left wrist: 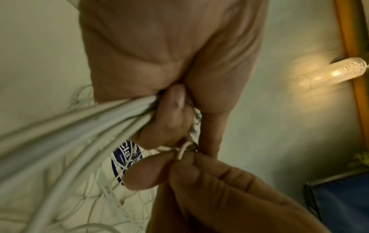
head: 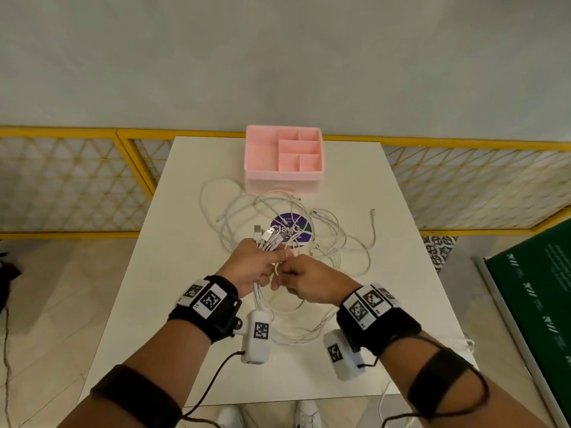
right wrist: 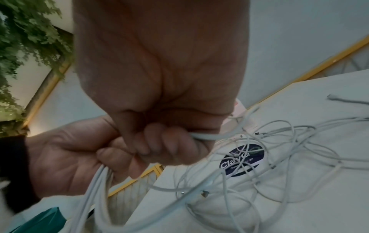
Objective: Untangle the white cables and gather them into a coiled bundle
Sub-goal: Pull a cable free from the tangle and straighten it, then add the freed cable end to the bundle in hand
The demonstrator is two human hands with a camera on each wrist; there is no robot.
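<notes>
Several white cables [head: 336, 242] lie tangled on the white table [head: 401, 298]. My left hand [head: 256, 267] grips a bunch of them, with the USB plug ends [head: 267, 237] fanning out above the fist. In the left wrist view the gathered white cables [left wrist: 66, 130] run out of the curled left hand [left wrist: 171, 113]. My right hand [head: 304, 281] touches the left one and pinches a single cable [left wrist: 182, 151] between thumb and forefinger. In the right wrist view the right hand [right wrist: 159, 141] is curled round a cable [right wrist: 207, 136], and loose cable loops [right wrist: 279, 157] spread over the table.
A pink compartment box [head: 283, 159] stands at the table's far edge. A round purple sticker [head: 290, 228] lies under the tangle. A yellow lattice fence [head: 77, 180] runs behind the table, and a green board [head: 537, 298] sits on the right.
</notes>
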